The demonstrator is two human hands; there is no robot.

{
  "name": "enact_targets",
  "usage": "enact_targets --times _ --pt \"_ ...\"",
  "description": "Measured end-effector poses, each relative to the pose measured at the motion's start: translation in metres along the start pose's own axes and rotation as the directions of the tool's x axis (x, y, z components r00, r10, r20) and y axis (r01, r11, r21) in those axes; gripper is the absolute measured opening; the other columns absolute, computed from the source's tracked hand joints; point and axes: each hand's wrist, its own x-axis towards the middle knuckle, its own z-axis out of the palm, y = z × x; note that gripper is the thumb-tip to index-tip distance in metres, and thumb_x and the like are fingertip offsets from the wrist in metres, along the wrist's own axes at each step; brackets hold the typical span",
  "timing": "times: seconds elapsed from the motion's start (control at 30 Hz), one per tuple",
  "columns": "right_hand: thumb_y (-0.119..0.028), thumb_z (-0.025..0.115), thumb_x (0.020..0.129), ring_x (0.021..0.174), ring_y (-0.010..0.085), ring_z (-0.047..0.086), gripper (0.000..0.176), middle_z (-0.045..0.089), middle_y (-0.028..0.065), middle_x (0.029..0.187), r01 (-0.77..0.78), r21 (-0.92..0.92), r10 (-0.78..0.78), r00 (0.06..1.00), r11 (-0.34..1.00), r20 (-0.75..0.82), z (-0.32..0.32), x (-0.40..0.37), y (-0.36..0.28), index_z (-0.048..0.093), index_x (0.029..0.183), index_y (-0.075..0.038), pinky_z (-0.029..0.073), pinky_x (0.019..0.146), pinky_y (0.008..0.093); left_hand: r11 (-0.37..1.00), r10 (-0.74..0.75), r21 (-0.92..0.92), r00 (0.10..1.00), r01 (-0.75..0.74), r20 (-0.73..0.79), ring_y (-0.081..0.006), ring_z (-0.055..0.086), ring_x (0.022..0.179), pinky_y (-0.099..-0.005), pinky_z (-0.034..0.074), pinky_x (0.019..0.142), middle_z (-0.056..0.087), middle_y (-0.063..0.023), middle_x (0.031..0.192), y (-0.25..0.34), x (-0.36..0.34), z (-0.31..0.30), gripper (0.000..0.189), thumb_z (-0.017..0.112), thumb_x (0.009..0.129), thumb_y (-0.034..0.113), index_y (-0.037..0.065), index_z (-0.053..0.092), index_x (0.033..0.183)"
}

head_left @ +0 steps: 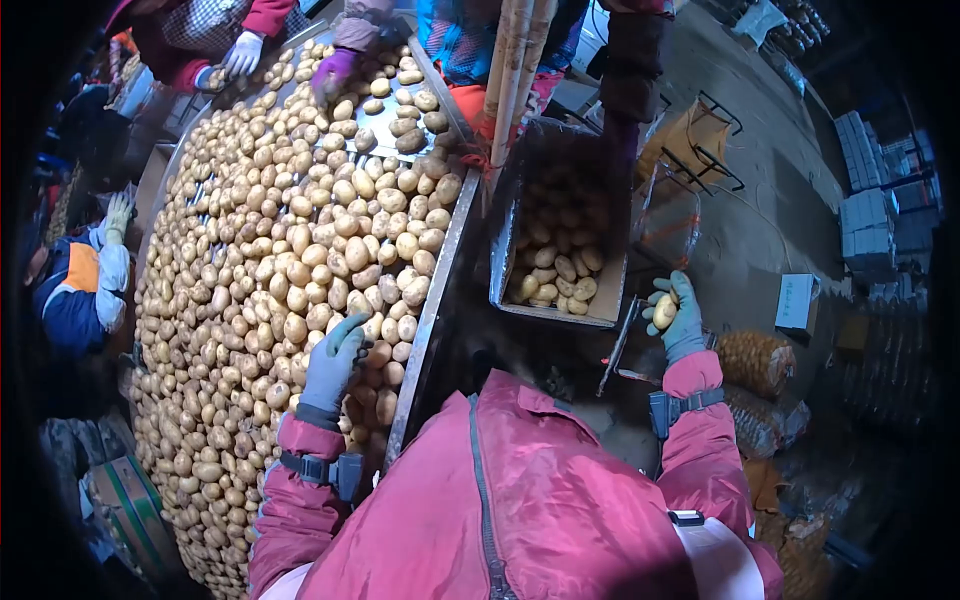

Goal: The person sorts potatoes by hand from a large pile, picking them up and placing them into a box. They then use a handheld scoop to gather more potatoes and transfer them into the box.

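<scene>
My left hand (pixel 335 362), in a grey-green work glove, is over the potatoes (pixel 290 270) spread across the sorting table, close to its right metal edge (pixel 437 310). Its fingers are stretched out with the thumb apart, and I see nothing held in them. On the right side, my right hand (pixel 684 322), gloved alike, has its fingers around a single pale potato (pixel 664 312), held out past the table. Ahead of that hand and to its left stands a lined cardboard box (pixel 560 316) partly filled with potatoes; its far end lies in shadow.
Co-workers' gloved hands (pixel 243 54) and a purple glove (pixel 335 75) are at the table's far end. Another gloved hand (pixel 118 216) is at the left. Wooden poles (pixel 510 75) rise beside the box. Net sacks (pixel 755 362) and a white carton (pixel 797 303) stand at right.
</scene>
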Motion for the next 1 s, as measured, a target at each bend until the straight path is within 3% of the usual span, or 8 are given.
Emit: enact_targets --times 0.13,0.4,0.6,0.67,0.73,0.8,0.87,1.0 --pt "-0.063 0.067 0.09 0.056 0.0277 0.068 0.068 0.066 0.0087 0.079 -0.121 -0.054 0.117 0.991 0.991 -0.072 -0.026 0.007 0.025 0.061 0.123 -0.004 0.051 0.035 0.0399 0.986 -0.03 -0.164 0.998 0.021 -0.055 -0.0034 0.055 0.071 -0.0181 0.044 0.062 0.068 -0.0003 0.092 -0.035 -0.01 -0.022 0.035 0.061 0.103 0.016 0.003 0.064 0.135" --pt "-0.067 0.064 0.09 0.06 0.0263 0.069 0.066 0.068 0.0067 0.08 -0.129 -0.115 0.111 0.983 0.985 -0.147 -0.042 0.022 0.015 0.062 0.125 -0.01 0.05 0.039 0.0396 0.999 0.054 0.01 0.989 -0.053 -0.136 -0.0048 0.059 0.082 -0.0192 0.047 0.07 0.07 0.0004 0.102 -0.05 -0.025 -0.038 0.033 0.059 0.103 0.014 0.003 0.066 0.134" --pt "-0.068 0.06 0.092 0.067 0.0284 0.07 0.072 0.072 0.0098 0.089 -0.235 0.15 0.214 0.966 0.96 0.143 -0.017 0.006 0.03 0.065 0.128 -0.005 0.051 0.048 0.0397 1.0 0.006 0.012 0.992 -0.004 -0.123 -0.0051 0.059 0.081 -0.0201 0.047 0.07 0.07 0.0 0.097 -0.041 -0.027 -0.031 0.033 0.059 0.104 0.016 0.004 0.066 0.133" --pt "-0.066 0.059 0.094 0.067 0.0319 0.071 0.071 0.072 0.0127 0.09 -0.273 0.331 0.246 0.961 0.903 0.123 -0.014 0.015 0.053 0.064 0.127 -0.004 0.052 0.049 0.041 0.997 0.025 0.078 0.991 -0.014 -0.135 -0.0055 0.059 0.08 -0.021 0.048 0.07 0.07 -0.0005 0.096 -0.04 -0.028 -0.029 0.033 0.059 0.104 0.017 0.004 0.066 0.133" --pt "-0.066 0.059 0.094 0.069 0.0336 0.072 0.071 0.072 0.0137 0.09 -0.238 0.372 0.215 0.971 0.897 0.104 -0.014 0.026 0.087 0.063 0.127 -0.003 0.054 0.049 0.0426 0.999 -0.014 0.046 0.991 0.02 -0.132 -0.0059 0.059 0.08 -0.0217 0.049 0.071 0.071 -0.001 0.097 -0.042 -0.029 -0.026 0.033 0.059 0.104 0.018 0.005 0.067 0.133" --pt "-0.064 0.061 0.094 0.071 0.0342 0.073 0.07 0.072 0.0139 0.091 -0.381 0.219 0.322 0.91 0.898 0.262 0.003 0.0 0.081 0.062 0.128 -0.003 0.055 0.049 0.0441 1.0 0.019 0.002 0.987 -0.019 -0.158 -0.0057 0.058 0.079 -0.0219 0.049 0.071 0.071 -0.0014 0.098 -0.054 -0.025 -0.029 0.032 0.059 0.104 0.018 0.005 0.067 0.132" --pt "-0.062 0.061 0.095 0.073 0.0346 0.073 0.068 0.072 0.0138 0.09 -0.464 0.281 0.358 0.863 0.84 0.356 0.007 0.001 0.086 0.062 0.127 -0.002 0.055 0.048 0.044 1.0 0.021 -0.01 0.988 -0.023 -0.155 -0.0054 0.058 0.079 -0.0213 0.049 0.07 0.07 -0.0015 0.098 -0.051 -0.026 -0.028 0.032 0.06 0.104 0.017 0.004 0.067 0.132" --pt "-0.056 0.063 0.096 0.075 0.035 0.073 0.058 0.073 0.015 0.089 -0.18 0.151 0.15 0.97 0.972 0.189 -0.021 0.051 0.024 0.064 0.119 -0.003 0.058 0.057 0.0481 0.999 -0.047 -0.021 0.987 0.044 -0.152 -0.0047 0.057 0.078 -0.0193 0.048 0.068 0.069 -0.0009 0.097 -0.052 -0.02 -0.028 0.032 0.061 0.103 0.014 0.002 0.067 0.132"
